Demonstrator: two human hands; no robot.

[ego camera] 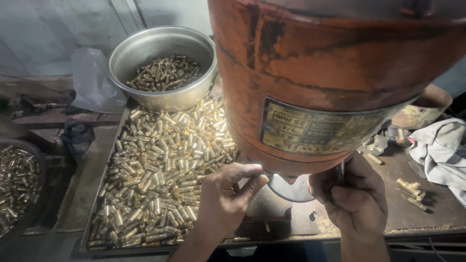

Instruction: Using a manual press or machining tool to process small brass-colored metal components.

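Observation:
My left hand [227, 196] reaches under the big orange machine head [310, 73], its thumb and forefinger pinched together near a bright spot below the housing; what it pinches is too small to see. My right hand [353, 199] is closed around a dark metal handle [341, 171] that comes down beside the machine. A round metal plate [290, 190] lies between the two hands. Left of my left hand, a flat tray [99, 191] is heaped with several small brass pieces [165, 160].
A steel bowl [145, 46] with more brass pieces stands at the tray's far end. Another container of brass pieces [17, 177] is at the far left. A grey cloth [439, 148] and loose brass fittings [411, 189] lie on the bench at right.

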